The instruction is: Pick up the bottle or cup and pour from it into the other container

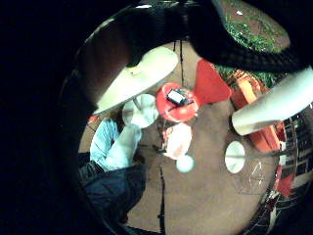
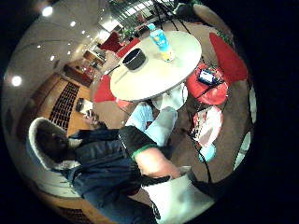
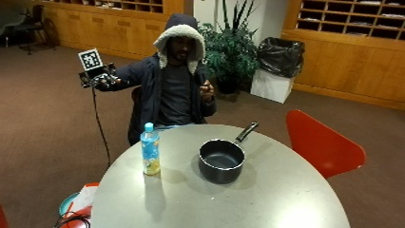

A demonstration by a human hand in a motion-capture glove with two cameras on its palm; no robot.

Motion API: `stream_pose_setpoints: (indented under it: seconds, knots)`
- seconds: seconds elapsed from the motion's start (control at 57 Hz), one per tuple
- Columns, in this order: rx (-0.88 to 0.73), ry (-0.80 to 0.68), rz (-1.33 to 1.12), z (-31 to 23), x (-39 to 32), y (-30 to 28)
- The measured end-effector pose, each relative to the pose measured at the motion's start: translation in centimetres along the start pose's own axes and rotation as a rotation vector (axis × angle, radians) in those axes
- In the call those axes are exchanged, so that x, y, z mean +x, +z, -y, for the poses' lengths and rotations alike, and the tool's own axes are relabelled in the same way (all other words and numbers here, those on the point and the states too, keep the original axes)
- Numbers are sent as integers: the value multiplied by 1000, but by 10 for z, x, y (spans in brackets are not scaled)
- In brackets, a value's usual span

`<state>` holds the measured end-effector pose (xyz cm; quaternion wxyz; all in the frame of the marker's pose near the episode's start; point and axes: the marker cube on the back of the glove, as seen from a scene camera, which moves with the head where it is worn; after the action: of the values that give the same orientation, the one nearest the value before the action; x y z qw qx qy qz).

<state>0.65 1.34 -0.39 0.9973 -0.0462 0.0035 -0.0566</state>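
Black-gloved, my right hand (image 3: 104, 80) is raised out to my side at shoulder height, well away from the table (image 3: 278, 194); I cannot tell how its fingers are set, and it holds nothing that I can see. My bare hand (image 3: 206, 89) is lifted in front of my chest. On the round grey table the bottle (image 3: 150, 149) stands upright, and the black saucepan (image 3: 222, 160) sits just beside it, its handle pointing toward me. A red chair (image 3: 323, 145) stands by the table.
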Motion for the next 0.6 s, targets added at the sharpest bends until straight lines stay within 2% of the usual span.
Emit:
stream_pose_setpoints:
  seconds: [0.053, 0.14, 0.21, 0.281, 0.368, 0.438, 0.509, 0.596]
  knots:
    - [42, -39, -2, 4, 0, 3]
    - [180, 1, -7, 19, -2, 10]
    - [206, -58, 8, 25, 0, 15]
    - [252, -18, 31, 36, 0, 25]
    - [165, -18, 57, 44, 2, 40]
    - [198, 70, 90, 68, -1, 59]
    - [148, -35, 109, 89, 4, 77]
    - [170, 40, 147, 125, 1, 108]
